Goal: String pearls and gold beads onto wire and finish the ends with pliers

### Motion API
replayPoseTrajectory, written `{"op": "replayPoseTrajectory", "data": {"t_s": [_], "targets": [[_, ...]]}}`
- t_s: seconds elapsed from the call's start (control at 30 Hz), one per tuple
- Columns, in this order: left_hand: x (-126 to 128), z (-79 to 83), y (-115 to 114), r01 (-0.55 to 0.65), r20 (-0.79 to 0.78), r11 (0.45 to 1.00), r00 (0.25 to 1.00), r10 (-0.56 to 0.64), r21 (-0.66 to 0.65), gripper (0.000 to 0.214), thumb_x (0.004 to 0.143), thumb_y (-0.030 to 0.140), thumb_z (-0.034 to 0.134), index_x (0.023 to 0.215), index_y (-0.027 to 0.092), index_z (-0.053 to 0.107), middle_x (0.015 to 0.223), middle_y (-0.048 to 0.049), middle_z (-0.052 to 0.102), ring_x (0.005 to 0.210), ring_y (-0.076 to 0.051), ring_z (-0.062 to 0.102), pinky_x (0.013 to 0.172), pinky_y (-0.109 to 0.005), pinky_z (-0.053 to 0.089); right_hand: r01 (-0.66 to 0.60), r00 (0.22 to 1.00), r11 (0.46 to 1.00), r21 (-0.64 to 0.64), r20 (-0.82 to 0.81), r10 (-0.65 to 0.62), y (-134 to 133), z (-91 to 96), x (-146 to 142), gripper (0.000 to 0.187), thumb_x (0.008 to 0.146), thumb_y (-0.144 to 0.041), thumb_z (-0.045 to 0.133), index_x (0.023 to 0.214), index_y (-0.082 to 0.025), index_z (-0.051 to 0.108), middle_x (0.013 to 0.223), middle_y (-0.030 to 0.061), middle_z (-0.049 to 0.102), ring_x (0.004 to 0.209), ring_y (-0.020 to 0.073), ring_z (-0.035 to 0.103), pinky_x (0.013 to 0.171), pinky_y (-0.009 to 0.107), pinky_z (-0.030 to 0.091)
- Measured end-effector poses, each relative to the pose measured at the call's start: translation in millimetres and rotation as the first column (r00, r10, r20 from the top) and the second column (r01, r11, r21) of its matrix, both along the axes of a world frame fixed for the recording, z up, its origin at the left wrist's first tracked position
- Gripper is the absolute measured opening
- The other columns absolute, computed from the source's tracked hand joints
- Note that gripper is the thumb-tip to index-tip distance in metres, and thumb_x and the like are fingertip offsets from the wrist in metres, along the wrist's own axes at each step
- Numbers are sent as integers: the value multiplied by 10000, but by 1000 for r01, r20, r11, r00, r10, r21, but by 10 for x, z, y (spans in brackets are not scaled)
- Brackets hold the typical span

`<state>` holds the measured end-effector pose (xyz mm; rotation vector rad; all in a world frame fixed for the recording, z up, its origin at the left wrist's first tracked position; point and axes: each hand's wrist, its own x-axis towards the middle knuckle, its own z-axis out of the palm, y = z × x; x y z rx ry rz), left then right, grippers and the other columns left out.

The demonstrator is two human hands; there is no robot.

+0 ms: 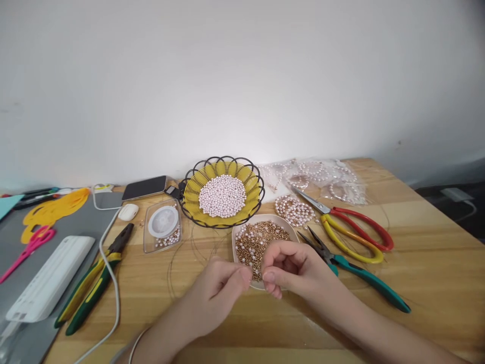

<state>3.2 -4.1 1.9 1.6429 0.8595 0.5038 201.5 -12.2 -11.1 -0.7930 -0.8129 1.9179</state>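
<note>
Your left hand [223,293] and right hand [295,268] pinch closed, contents unclear, near the squarish cream bead dish [234,245]; likely fine beadwork, needing steadiness.

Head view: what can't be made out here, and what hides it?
All in the head view:
Anything pinched in the left hand or right hand: too small, and covered by the fingers.
Right near part of the bowl and any beads there: behind the right hand.
Near end of the white cable: cut off by the bottom edge.
Number of clear bags: blurred.
</note>
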Motion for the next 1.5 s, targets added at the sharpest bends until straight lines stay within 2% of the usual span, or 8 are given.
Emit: {"op": "replayPoseTrajectory", "data": {"t_s": [0.2,0.43,0.73,0.93,1.17,1.3,1.5], "targets": [[14,5,-22,2,42,998,999,1,-70,446,1055,364,325,633,225,362,566,56,338,530,-123,326,526,-266,282,-46,999,998,-33,-7,46,-18,-9,-21,264,625,-210,993,680,-186,736,560,-48,744,470,51,639,499,138,522],[35,21,7,33,96,999,995,-31,-21,524,1056,465,412,600,212,364,556,62,298,518,-110,281,530,-273,229,-77,997,996,-48,-1,77,-40,-29,-31,299,660,-314,976,691,-191,706,560,-56,719,469,54,612,496,167,498],[42,12,-14,42,112,999,993,-39,-23,503,1056,386,425,591,203,369,561,62,321,513,-95,295,512,-244,245,-105,994,994,-44,1,105,-51,-40,-39,296,681,-334,968,704,-184,714,560,-52,710,469,53,601,499,171,494],[65,38,-16,51,100,999,994,-50,-8,557,1060,418,428,579,163,549,545,54,357,492,-96,300,505,-244,255,-112,994,993,-34,-6,112,-49,-48,-33,321,710,-385,948,709,-187,696,570,-53,711,475,50,603,504,167,492],[68,30,-23,40,80,998,996,-43,39,597,1070,470,414,673,151,727,509,13,509,470,-128,411,561,-259,399,-106,994,994,-36,-15,106,-67,-66,-61,326,736,-401,930,716,-190,682,577,-50,706,470,56,596,494,177,487],[69,11,-28,42,72,994,996,-50,101,547,1069,417,431,720,145,754,514,-5,582,454,-129,440,557,-247,434,-109,994,993,-44,-22,109,-66,-67,-67,336,735,-402,931,705,-190,672,576,-51,703,468,54,592,490,176,484],[51,-35,-32,55,68,993,996,-62,101,537,1068,393,405,716,158,736,507,9,528,436,-123,373,556,-253,418,-118,993,990,-71,-29,116,-73,-82,-67,341,731,-406,934,706,-191,671,572,-53,703,457,56,592,480,179,482]]}}
